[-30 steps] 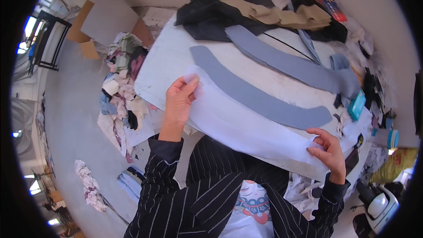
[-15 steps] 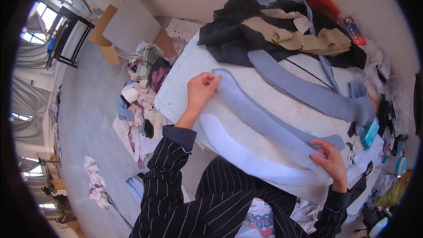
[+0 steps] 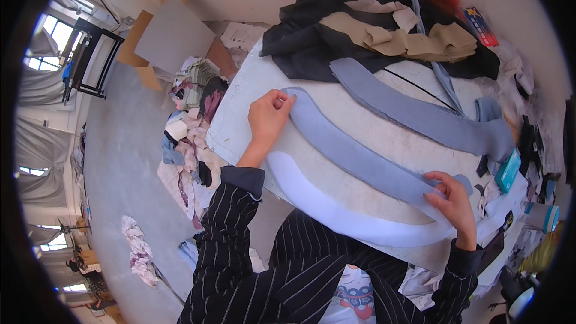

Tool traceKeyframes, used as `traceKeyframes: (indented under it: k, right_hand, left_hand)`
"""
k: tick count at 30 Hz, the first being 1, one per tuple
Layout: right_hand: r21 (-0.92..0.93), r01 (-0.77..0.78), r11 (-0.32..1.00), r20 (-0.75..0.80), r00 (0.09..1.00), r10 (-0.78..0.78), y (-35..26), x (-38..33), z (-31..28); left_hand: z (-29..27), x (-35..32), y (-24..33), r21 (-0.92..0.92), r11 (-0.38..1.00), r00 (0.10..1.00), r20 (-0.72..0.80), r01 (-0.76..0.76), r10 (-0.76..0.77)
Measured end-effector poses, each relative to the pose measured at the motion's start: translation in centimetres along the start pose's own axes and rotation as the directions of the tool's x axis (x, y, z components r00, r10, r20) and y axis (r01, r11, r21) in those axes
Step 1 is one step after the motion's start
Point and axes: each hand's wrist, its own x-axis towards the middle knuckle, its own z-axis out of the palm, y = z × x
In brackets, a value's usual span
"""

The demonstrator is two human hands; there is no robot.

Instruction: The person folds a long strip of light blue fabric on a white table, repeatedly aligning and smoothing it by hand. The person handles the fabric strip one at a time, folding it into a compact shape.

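A long curved blue-grey fabric strip (image 3: 354, 147) lies on the pale table in front of me. My left hand (image 3: 270, 114) pinches its far left end between thumb and fingers. Toward the right end, my right hand (image 3: 450, 201) has thumb and fingers closed on the strip, with a bit of blue-grey cloth showing beyond the fingers. Nearer to me, a white curved strip (image 3: 336, 216) lies along the table's front edge; its right end runs under my right hand. Beyond the held strip rests a stack of similar blue-grey curved pieces (image 3: 414, 120).
Dark cloth (image 3: 312, 42) with tan fabric pieces (image 3: 414, 45) is heaped at the back of the table (image 3: 240, 126). At right stand a teal box (image 3: 508, 171) and a white-and-teal cup (image 3: 540, 217). Fabric scraps (image 3: 189, 138) and an open carton (image 3: 171, 30) are on the left.
The two blue-grey layers, offset from each other before, now lie nearly edge to edge as one strip. Both hands keep hold of the ends; the view has shifted slightly.
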Motion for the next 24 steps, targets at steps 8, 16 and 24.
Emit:
traceKeyframes:
  k: [8, 16, 24]
  right_hand:
    - [-0.114, 0.039, 0.993, -0.052, 0.998, -0.046, 0.8, 0.5, 0.2]
    - [-0.276, 0.058, 0.959, -0.167, 0.980, -0.107, 0.6, 0.2, 1.1]
    - [-0.308, 0.081, 0.948, -0.196, 0.970, -0.147, 1.3, 0.2, 1.3]
  left_hand:
    - [-0.1, -1.3, 1.7, 0.281, 0.739, 0.782, 0.076, -0.612, 0.619]
    - [1.2, -1.7, 1.3, 0.315, 0.721, 0.769, 0.434, -0.617, 0.469]
    - [2.4, -5.2, 7.3, 0.154, 0.587, 0.553, 0.581, -0.795, 0.597]
